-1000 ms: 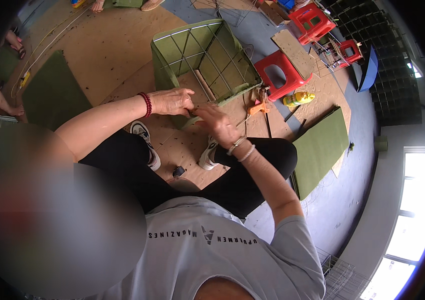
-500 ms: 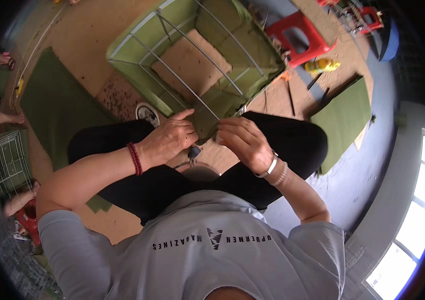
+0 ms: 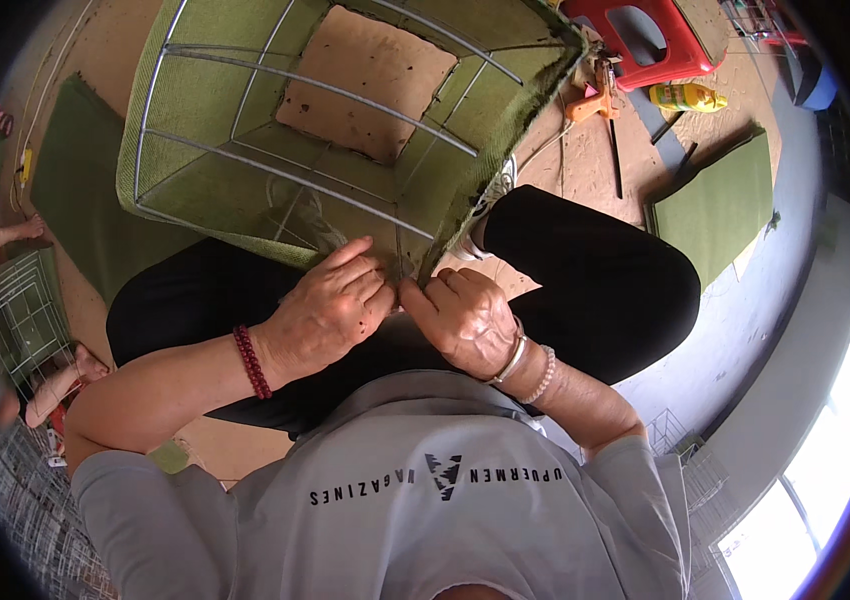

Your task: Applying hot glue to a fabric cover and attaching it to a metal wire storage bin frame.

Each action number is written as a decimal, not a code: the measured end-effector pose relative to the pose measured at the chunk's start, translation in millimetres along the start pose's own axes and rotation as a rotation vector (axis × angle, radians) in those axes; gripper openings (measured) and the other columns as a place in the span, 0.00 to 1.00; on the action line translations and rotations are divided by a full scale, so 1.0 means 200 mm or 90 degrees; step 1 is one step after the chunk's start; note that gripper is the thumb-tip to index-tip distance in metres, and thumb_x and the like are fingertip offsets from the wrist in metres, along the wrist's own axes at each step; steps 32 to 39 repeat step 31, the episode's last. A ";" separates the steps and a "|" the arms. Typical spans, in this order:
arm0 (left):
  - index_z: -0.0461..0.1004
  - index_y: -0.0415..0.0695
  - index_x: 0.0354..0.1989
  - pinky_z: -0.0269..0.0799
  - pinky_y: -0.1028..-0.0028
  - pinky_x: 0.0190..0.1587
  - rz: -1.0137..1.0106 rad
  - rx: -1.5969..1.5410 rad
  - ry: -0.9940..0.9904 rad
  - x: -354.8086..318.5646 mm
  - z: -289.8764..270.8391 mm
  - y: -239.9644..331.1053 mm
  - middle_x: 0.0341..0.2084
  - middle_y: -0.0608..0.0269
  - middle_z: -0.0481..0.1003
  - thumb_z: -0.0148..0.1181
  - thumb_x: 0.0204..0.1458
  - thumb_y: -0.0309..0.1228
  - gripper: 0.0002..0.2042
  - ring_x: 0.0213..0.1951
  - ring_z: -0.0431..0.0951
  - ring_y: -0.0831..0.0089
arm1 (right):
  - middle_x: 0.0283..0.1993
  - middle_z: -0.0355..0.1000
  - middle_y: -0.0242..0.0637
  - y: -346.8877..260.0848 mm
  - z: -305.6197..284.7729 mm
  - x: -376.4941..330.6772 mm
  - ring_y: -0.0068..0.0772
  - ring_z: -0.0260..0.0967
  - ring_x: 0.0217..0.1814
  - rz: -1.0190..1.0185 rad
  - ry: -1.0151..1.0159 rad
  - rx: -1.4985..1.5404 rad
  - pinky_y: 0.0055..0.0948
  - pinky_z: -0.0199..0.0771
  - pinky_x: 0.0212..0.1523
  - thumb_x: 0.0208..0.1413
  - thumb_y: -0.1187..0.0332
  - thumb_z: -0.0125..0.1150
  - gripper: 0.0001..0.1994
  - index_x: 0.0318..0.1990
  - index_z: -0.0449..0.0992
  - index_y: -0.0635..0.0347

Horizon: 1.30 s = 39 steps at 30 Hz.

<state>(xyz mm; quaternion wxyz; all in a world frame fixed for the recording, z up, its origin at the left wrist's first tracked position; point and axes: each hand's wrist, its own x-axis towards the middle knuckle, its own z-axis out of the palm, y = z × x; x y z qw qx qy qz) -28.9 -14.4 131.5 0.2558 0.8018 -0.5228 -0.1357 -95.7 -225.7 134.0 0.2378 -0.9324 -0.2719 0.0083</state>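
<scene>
A wire-frame box [image 3: 345, 205] covered with green fabric is tilted toward me above my crossed legs, its open, barred side facing up. Through the bars shows a square brown opening. My left hand [image 3: 340, 300] is at the box's near corner, index finger stretched along the rim, the other fingers curled in at the fabric edge. Beside it my right hand [image 3: 460, 315] is closed, thumb and fingers pinching the green fabric [image 3: 432, 255] at that same corner. The fingertips of both hands almost meet, and what lies right between them is partly hidden.
A green sheet [image 3: 80, 200] lies at left, another green piece [image 3: 715, 205] at right. Far right are an orange glue gun [image 3: 593, 105], dark sticks, a yellow bottle [image 3: 687, 97] and a red stool [image 3: 700, 35]. At the left edge another person sits beside a wire frame [image 3: 27, 310].
The box has been turned and brought nearer, its near corner lower toward my body. Both hands have moved down slightly with it, and my right hand has drawn closer to the left.
</scene>
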 end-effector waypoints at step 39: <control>0.82 0.39 0.29 0.77 0.60 0.44 0.055 -0.054 0.040 0.42 -0.23 -0.38 0.23 0.43 0.78 0.67 0.51 0.32 0.08 0.36 0.82 0.51 | 0.57 0.71 0.50 0.41 -0.24 0.25 0.51 0.66 0.66 -0.007 0.133 -0.172 0.44 0.68 0.67 0.47 0.79 0.64 0.25 0.56 0.72 0.71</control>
